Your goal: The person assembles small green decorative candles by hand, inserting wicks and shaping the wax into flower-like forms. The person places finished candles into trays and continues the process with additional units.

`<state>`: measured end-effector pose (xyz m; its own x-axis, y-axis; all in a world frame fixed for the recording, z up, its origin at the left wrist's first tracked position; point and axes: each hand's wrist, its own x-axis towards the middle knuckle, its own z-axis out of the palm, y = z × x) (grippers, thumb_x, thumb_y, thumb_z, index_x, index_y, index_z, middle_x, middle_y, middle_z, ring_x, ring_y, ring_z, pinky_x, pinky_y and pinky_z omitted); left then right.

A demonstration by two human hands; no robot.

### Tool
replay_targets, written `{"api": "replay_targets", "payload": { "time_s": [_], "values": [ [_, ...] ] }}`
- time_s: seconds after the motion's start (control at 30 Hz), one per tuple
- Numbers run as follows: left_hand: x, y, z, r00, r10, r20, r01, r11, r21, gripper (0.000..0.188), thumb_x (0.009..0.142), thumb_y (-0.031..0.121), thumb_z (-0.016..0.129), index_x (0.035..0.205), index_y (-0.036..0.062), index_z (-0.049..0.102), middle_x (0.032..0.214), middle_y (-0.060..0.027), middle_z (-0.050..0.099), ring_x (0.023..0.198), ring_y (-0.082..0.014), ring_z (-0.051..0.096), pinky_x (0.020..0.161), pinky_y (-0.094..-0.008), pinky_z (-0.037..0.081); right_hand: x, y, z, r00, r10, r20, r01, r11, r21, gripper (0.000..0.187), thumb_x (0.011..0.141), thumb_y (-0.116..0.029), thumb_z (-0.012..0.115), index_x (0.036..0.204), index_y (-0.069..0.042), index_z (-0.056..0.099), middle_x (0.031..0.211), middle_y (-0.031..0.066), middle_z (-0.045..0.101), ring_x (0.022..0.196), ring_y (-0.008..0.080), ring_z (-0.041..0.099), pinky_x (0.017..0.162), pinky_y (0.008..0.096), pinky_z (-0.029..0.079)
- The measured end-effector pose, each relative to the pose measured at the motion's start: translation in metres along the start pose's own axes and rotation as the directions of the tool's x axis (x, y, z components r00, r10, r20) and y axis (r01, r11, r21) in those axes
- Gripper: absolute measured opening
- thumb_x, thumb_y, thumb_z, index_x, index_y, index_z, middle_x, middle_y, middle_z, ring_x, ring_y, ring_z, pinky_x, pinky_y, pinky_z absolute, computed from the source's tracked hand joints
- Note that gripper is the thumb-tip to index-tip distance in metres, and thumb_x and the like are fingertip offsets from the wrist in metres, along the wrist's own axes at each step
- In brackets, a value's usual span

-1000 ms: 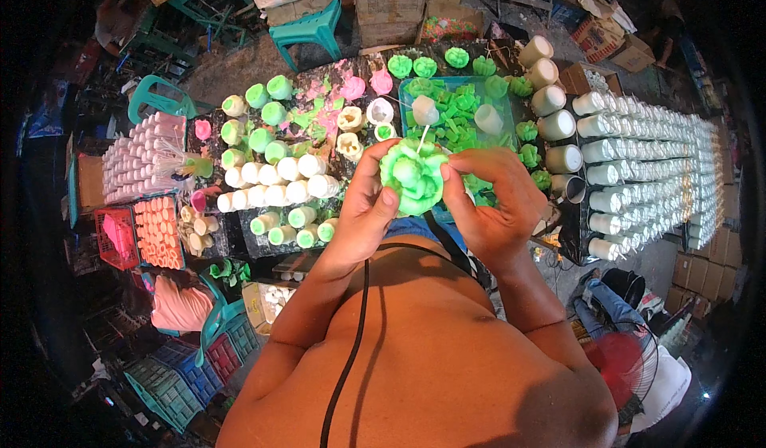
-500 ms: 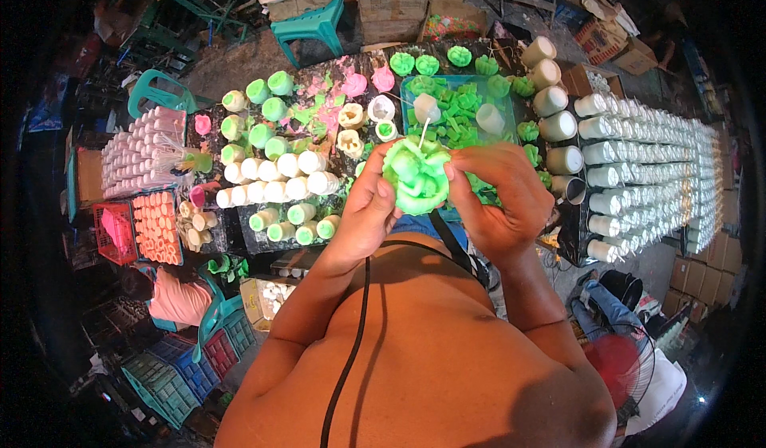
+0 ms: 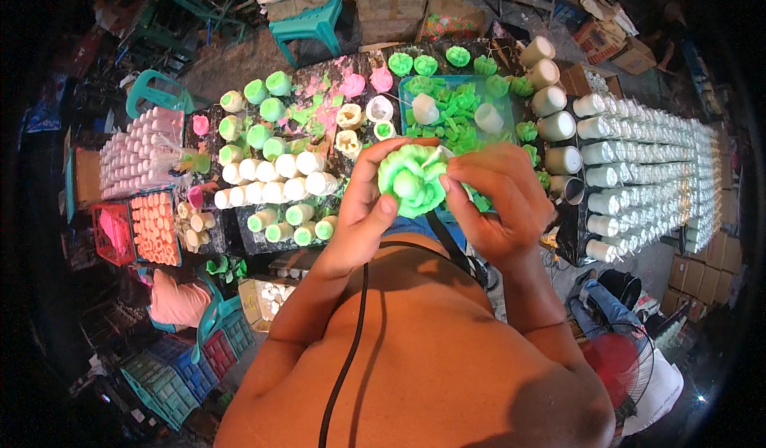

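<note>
Grip on both sides is drawn in around one object: the left hand (image 3: 369,213) cups the green flower-shaped piece (image 3: 409,178), thumb along its near left edge and fingers curled round its left and far sides, while the right hand (image 3: 504,191) pinches its right edge, the thumb and forefinger nearly meeting there. A pale bit shows at that far right rim; it is too small to identify.

The piece sits between the two hands, in front of the chest, its ruffled face toward the viewer. It looks roundish from here, with no clear long axis. The left hand covers more of it; the right meets it only with fingertips, so it lies just left of that pinch.

Beyond it on the table (image 3: 311,77) lies a blue-green tray (image 3: 405,101) of green scraps, with two pale translucent cups among them. More green flowers stand along the tray's far and right sides. Left of the tray are two pink flowers (image 3: 352,85), then green-topped cups (image 3: 271,110) and, nearer, white cylinders (image 3: 294,189). To the right stand large pale cylinders (image 3: 556,125), then rows of white candles (image 3: 604,178).
</note>
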<state>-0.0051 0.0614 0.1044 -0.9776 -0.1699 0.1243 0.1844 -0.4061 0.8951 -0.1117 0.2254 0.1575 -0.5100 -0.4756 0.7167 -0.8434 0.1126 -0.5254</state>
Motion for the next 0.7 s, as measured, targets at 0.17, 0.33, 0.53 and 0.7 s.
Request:
{"api": "replay_targets", "payload": {
  "time_s": [0.17,0.33,0.53,0.7],
  "values": [
    [0.002,0.008,0.004,0.985,0.158,0.063,-0.158,0.987,-0.002,0.068,0.096,0.033,0.073,0.148,0.0058,0.039,0.153,-0.0247,0.043,0.14,-0.0317,0.047,0.116,-0.0442,0.037,-0.003,-0.002,-0.005,1.0,-0.017,-0.006,0.018,0.999,0.042,0.027,0.074,-0.002,0.086,0.098,-0.008,0.073,0.094,0.0055,0.073,0.083,0.0251,0.068,0.076,0.0399,0.052],
    [-0.001,0.009,-0.001,0.969,0.221,0.111,-0.223,0.975,0.005,0.062,0.089,0.024,0.079,0.14,0.0074,0.047,0.148,-0.0282,0.044,0.139,-0.0412,0.048,0.113,-0.0512,0.041,-0.003,-0.006,-0.016,0.998,-0.045,0.053,0.042,0.997,0.061,0.03,0.074,-0.005,0.087,0.1,-0.008,0.073,0.095,0.0059,0.074,0.084,0.0235,0.068,0.078,0.0404,0.052],
    [0.003,0.015,-0.002,0.938,0.3,0.175,-0.313,0.948,0.052,0.064,0.083,0.014,0.083,0.137,0.0091,0.05,0.145,-0.0286,0.046,0.139,-0.0424,0.049,0.112,-0.0523,0.042,-0.003,-0.009,-0.02,0.997,-0.055,0.059,0.051,0.997,0.054,0.033,0.073,-0.004,0.087,0.103,-0.008,0.072,0.095,0.006,0.074,0.084,0.0233,0.069,0.079,0.0403,0.052],
    [0.003,0.015,-0.002,0.94,0.297,0.167,-0.31,0.949,0.055,0.065,0.083,0.013,0.083,0.138,0.0088,0.05,0.145,-0.028,0.047,0.139,-0.0416,0.049,0.112,-0.0517,0.042,-0.002,-0.009,-0.02,0.997,-0.059,0.051,0.057,0.997,0.046,0.034,0.074,-0.006,0.087,0.104,-0.008,0.071,0.095,0.0063,0.074,0.084,0.0237,0.069,0.078,0.0401,0.052]
  ]
}}
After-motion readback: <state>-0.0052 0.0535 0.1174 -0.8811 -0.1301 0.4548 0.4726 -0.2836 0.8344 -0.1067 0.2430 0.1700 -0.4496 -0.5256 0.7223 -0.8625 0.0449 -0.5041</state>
